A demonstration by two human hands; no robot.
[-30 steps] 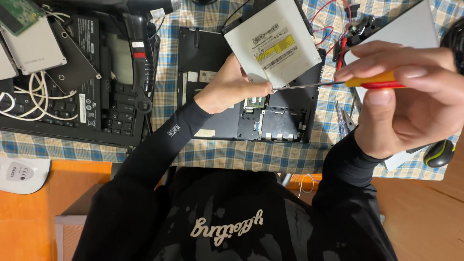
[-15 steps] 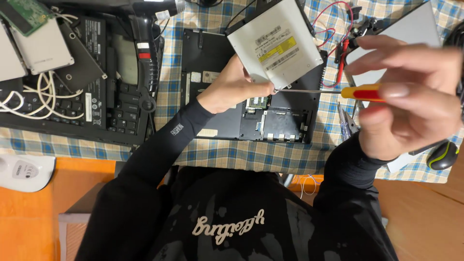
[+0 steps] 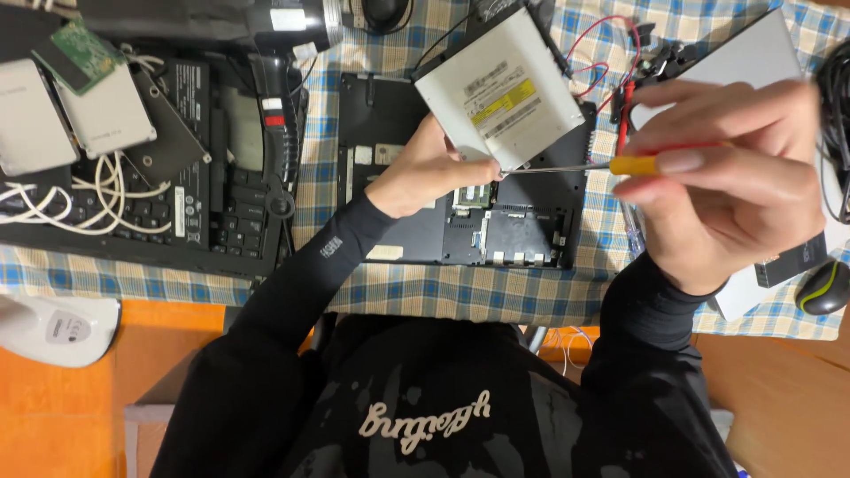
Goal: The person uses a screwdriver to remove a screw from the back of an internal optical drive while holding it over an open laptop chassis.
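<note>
The left hand [image 3: 431, 170] grips the lower edge of a flat silver-white metal optical drive [image 3: 503, 91], holding it tilted above the opened black laptop base [image 3: 522, 232]. The right hand [image 3: 726, 181] is closed around a slim screwdriver with a yellow-and-red handle [image 3: 634, 165], its steel tip touching the drive's lower corner just beside the left fingers. Compared with half a second ago, the drive sits slightly higher and the screwdriver lies more level – the grips are unchanged. Under both hands spreads a blue-and-yellow checked cloth [image 3: 496, 292]. Beyond the right hand lie red wires [image 3: 602, 44] and a black-and-green mouse [image 3: 823, 289]. Left of the left hand rest a black keyboard deck [image 3: 221, 212], white cables [image 3: 62, 199] and two silver drives [image 3: 71, 119].
</note>
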